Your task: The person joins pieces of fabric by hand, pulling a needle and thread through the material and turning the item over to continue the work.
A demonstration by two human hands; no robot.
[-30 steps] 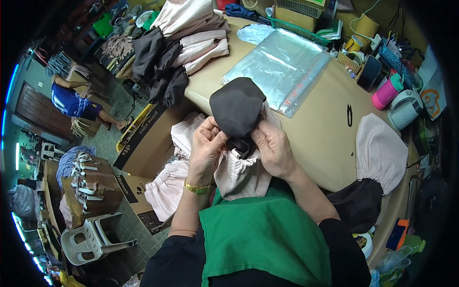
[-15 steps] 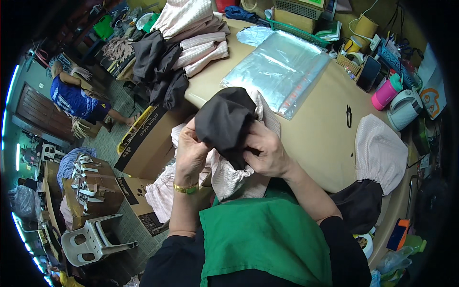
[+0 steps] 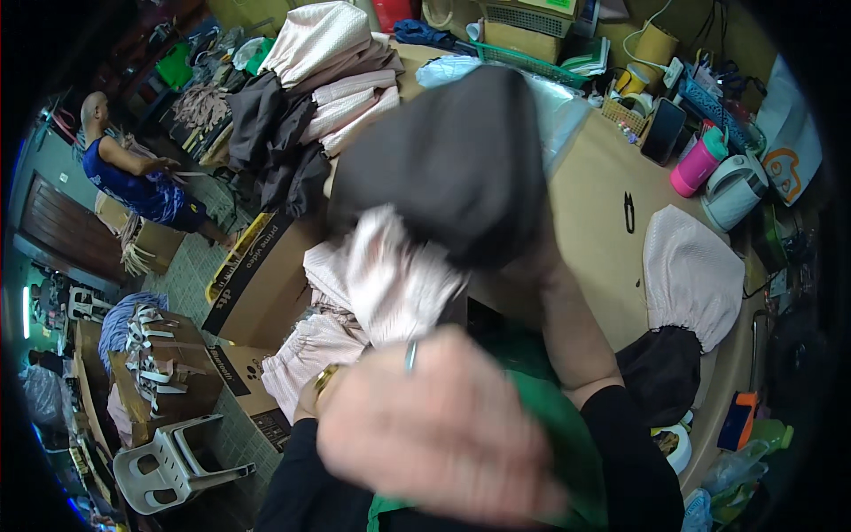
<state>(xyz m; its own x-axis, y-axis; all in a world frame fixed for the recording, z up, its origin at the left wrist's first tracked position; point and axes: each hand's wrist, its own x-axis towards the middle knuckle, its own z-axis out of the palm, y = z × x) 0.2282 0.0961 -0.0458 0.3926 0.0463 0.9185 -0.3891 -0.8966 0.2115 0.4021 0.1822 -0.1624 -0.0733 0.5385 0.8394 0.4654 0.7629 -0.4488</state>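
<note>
A black-and-pink sewn cloth piece (image 3: 443, 168) is held up in front of me, its black part bulging wide and smeared by motion. Below the black part hangs textured pale pink fabric (image 3: 394, 284). My right forearm (image 3: 576, 332) runs up behind the cloth, which hides the hand and its fingers; the cloth is held aloft on that side. Close to the camera, my left hand (image 3: 434, 426) is a blur, with a ring and a gold watch showing. Its fingers cannot be made out, and I cannot tell whether it touches the cloth.
On the table (image 3: 594, 257) lie small black thread snips (image 3: 629, 213) and another pink-and-black piece (image 3: 696, 275). Folded fabric (image 3: 337, 53) is piled at far left above a cardboard box (image 3: 266, 284). A pink bottle (image 3: 698, 164) and kettle (image 3: 736, 191) stand right. A person (image 3: 133, 168) stands far left.
My left hand has left the cloth and swung down and right, close to the camera. The cloth has risen and spread wider with my right arm. The person at left has straightened up.
</note>
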